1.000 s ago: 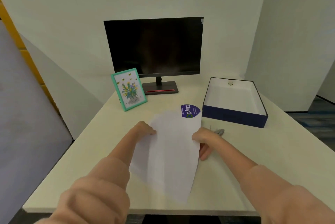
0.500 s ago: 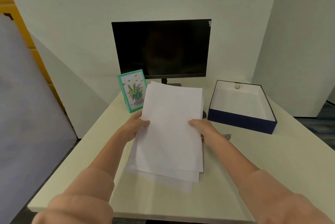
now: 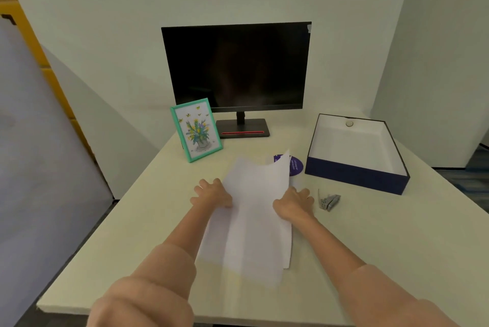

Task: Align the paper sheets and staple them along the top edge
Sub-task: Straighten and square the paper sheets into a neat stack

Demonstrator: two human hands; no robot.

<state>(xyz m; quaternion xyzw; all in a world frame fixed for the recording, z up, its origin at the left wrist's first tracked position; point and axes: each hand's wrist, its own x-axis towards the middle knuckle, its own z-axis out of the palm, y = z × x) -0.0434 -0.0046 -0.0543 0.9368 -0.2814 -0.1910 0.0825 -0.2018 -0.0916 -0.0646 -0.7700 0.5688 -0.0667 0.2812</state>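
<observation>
Centrally, the paper sheets are held between both hands above the pale table. The left hand takes the stack at its left edge and the right hand at its right edge, at about the same height on the stack. Each grip is closed on the paper: the fingers curl round the edge, knuckles uppermost, and the sheets bow slightly between the two hands. The far end of the stack lifts and curls, its right corner highest, and it partly covers a purple round label lying behind it. The near end points toward the table's front edge. The sheets are not flush; staggered edges show at the near end and along the lower right side. Whether the near end touches the table cannot be told.

Just right of the right hand, apart from it, a small grey metal tool lies on the table. Beyond it, at the right, stands an open navy box with a white interior and a small round object at its far wall. At the back stands a dark monitor on its stand. A green-framed flower picture leans upright just left of the stand. Peach sleeves cover both forearms.
</observation>
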